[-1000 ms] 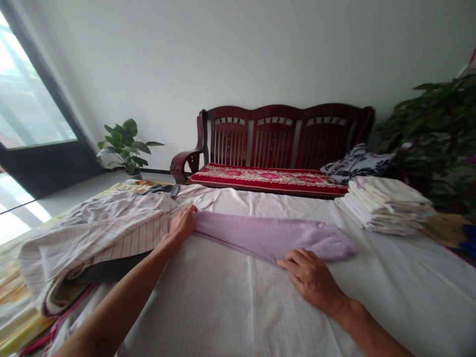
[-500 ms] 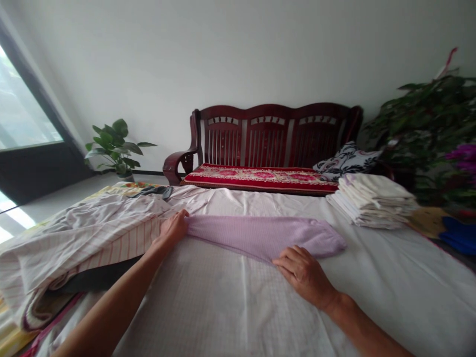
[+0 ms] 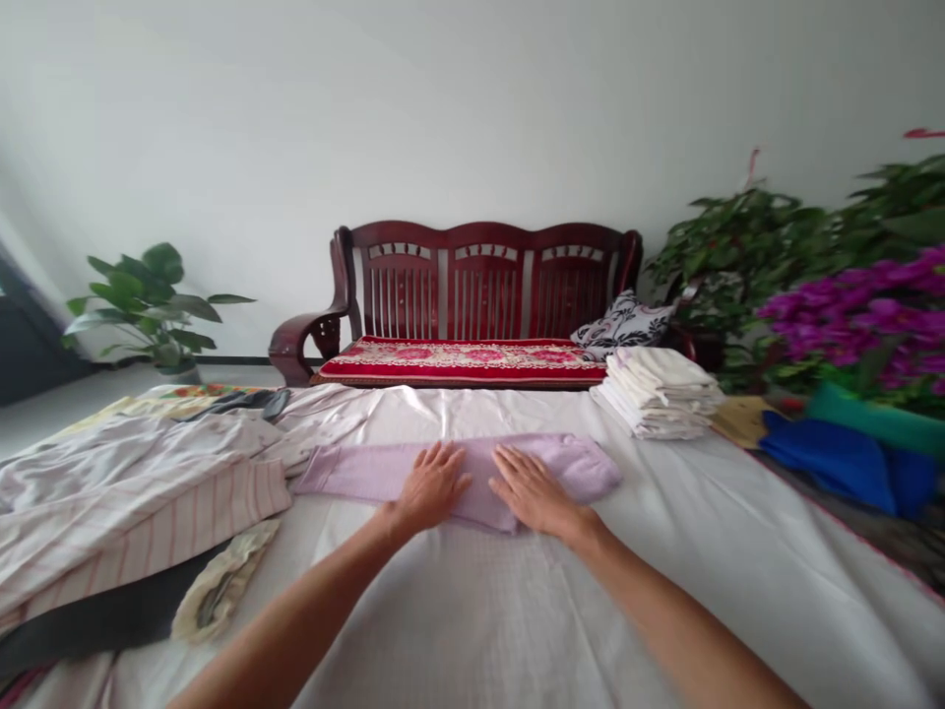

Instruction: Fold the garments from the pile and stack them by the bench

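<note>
Now we are resting our left hand point(image 3: 434, 483) and right hand point(image 3: 535, 489) flat, each grip unclenched, on the long folded lilac fabric garment point(image 3: 478, 506), which is lying across the white cloth point(image 3: 458, 611).

A: Room to move?
B: Widest lane is right: bare white sheet point(image 3: 768, 551) from the right forearm point(image 3: 679, 615) to its right edge. Far side has a bare strip between the lilac garment point(image 3: 332, 470) and the bench point(image 3: 487, 236).
A: Blockers?
B: Left: heaped clothes; striped piece point(image 3: 155, 537) sits just beside the garment's left end, tight there. Far right: folded white stack point(image 3: 657, 394) rises off the sheet, but there's a gap between it and the garment.
A: Middle?
B: Left hand point(image 3: 433, 485) and right hand point(image 3: 533, 489) lie flat on the garment, narrow slot between. Near: bare sheet, walled by 2 forearms.
</note>
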The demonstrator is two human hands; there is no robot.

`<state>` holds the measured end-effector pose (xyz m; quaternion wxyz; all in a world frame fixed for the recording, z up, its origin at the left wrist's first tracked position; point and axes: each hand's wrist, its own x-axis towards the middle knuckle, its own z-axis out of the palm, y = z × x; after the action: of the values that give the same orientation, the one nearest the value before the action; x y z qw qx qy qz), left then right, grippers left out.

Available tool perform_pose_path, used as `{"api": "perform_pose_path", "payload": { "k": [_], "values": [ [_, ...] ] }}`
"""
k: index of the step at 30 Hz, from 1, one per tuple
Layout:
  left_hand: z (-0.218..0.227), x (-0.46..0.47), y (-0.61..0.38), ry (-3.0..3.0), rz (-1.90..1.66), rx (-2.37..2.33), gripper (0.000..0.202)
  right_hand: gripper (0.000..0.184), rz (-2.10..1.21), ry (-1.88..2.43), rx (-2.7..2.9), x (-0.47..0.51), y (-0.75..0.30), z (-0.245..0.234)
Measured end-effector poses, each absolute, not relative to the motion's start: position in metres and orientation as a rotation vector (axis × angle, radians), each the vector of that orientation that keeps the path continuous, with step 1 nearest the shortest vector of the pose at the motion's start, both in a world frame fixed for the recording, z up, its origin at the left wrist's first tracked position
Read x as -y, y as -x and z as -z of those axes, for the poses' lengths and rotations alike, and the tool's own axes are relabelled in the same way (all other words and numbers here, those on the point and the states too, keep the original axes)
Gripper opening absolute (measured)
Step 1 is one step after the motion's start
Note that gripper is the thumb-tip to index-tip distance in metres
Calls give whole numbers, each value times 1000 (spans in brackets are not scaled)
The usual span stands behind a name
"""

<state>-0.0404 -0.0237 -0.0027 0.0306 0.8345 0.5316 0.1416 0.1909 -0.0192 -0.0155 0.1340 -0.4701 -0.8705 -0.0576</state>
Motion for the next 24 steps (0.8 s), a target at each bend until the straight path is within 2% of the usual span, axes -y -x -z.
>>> {"api": "perform_pose_path", "payload": {
  "k": [7,12,14,18,24],
  "values": [
    [28,22,96,-2644,-308,-1706,64,55,402,1568,2483,6,-273,30],
    [29,21,146,-2582,-267,-1877,61,48,365,1642,2398,1,-314,22],
    [29,20,159,-2561,-262,-1912,60,44,261,1691,2307,-2,-314,15],
    [25,14,173,-2539,-258,-1874,58,48,169,1714,2104,-11,-290,2],
    [24,9,188,-2532,-206,-1938,60,52,213,1692,2384,-21,-268,10]
  ]
}}
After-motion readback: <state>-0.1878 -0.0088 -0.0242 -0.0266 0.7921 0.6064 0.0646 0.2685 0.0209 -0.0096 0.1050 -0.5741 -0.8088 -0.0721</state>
